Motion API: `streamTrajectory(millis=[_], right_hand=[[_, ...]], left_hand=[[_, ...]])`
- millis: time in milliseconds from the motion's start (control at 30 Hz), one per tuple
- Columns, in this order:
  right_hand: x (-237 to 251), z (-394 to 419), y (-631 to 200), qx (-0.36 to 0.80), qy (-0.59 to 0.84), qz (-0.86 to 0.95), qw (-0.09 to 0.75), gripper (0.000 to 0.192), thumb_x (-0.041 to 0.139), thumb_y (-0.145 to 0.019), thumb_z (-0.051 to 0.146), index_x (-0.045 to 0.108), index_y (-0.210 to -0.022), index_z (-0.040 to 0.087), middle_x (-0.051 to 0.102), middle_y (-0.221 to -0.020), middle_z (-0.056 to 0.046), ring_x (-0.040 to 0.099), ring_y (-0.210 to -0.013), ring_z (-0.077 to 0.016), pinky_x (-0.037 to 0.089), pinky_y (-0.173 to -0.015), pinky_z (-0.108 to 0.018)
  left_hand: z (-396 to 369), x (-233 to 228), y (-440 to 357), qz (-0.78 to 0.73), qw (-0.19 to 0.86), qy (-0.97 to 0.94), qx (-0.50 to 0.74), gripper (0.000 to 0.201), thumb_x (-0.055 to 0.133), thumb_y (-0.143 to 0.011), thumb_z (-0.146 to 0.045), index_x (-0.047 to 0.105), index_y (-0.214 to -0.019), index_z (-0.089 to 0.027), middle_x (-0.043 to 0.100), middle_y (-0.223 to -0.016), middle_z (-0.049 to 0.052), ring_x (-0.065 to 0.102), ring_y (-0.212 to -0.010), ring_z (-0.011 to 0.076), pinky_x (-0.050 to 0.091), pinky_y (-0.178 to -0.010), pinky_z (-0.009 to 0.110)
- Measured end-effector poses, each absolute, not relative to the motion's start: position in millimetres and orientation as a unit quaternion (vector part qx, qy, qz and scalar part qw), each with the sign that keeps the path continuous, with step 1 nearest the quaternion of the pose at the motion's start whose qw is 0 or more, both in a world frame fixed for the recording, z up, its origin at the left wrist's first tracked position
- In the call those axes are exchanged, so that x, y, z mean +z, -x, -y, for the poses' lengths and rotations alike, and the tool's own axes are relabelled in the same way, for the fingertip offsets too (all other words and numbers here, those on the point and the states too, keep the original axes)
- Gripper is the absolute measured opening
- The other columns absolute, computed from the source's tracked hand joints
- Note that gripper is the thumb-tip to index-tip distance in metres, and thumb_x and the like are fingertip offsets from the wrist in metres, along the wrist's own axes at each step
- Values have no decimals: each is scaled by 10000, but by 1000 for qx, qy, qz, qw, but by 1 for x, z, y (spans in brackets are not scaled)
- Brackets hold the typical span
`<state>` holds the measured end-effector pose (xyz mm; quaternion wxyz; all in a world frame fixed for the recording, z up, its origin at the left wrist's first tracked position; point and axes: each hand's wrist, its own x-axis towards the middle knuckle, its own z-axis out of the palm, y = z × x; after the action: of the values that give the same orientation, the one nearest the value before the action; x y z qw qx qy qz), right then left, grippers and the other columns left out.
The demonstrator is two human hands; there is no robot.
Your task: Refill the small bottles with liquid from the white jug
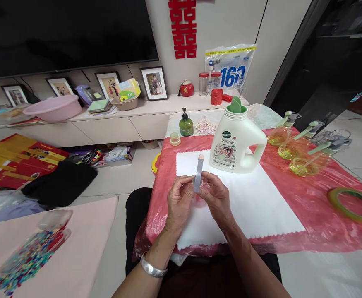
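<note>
Over white cloth (261,207), both hands (181,200) hold gray pink-tipped piece (198,171).

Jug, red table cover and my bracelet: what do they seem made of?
White jug: probably satin plastic, judging by its moulded handle. Red cover: likely thin glossy plastic film, wrinkled with highlights. Bracelet: seemingly polished silvery metal, from its bright sheen.

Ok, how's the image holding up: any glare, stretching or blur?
Head view: pale glare flecks the red plastic sheet; the tape roll at the right edge looks stretched; the coloured pieces at lower left look soft; the clear item between the left hand and right hand is hard to make out; "160" on the plastic bag reads clearly.
</note>
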<state>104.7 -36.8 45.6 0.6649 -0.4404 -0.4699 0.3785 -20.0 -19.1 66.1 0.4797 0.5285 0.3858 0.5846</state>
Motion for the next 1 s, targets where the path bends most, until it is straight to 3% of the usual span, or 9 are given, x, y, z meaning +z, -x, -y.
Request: streamTrajectory(millis=[167, 367, 700, 1000], right_hand=[[45, 37, -99, 342, 450, 479, 671, 452, 794, -841, 375, 661, -1267, 304, 635, -1158, -44, 587, -1065, -206, 480, -983, -402], [50, 38, -99, 306, 462, 513, 656, 344, 737, -862, 358, 677, -1194, 289, 643, -1153, -50, 556, -1098, -231, 458, -971, -407], [71, 43, -116, 371, 443, 582, 572, 362, 530, -1012, 487, 695, -1270, 295, 648, -1273, -52, 547, -1189, -247, 449, -1038, -426], [59, 38, -106, 310, 479, 539, 620, 253, 691, -913, 430, 700, -1092, 252, 663, -1064, -36, 594, -1040, -212, 465, -928, -370]], left_hand=[[21, 67, 21, -390, 500, -517, 575, 259, 705, -900, -426, 750, -1062, -230, 731, -1085, 78, 683, -1047, 233, 530, -983, 370], [20, 73, 18, -398, 509, -519, 560, 228, 772, -833, -333, 725, -1022, -215, 730, -1007, 52, 679, -977, 211, 530, -931, 336], [25, 71, 13, -365, 480, -532, 595, 217, 750, -877, -373, 719, -1046, -240, 689, -1027, 40, 659, -1003, 204, 512, -954, 335], [21, 64, 18, -371, 463, -540, 597, 173, 709, -917, -353, 770, -1053, -265, 701, -1048, 41, 646, -1025, 205, 504, -957, 322]])
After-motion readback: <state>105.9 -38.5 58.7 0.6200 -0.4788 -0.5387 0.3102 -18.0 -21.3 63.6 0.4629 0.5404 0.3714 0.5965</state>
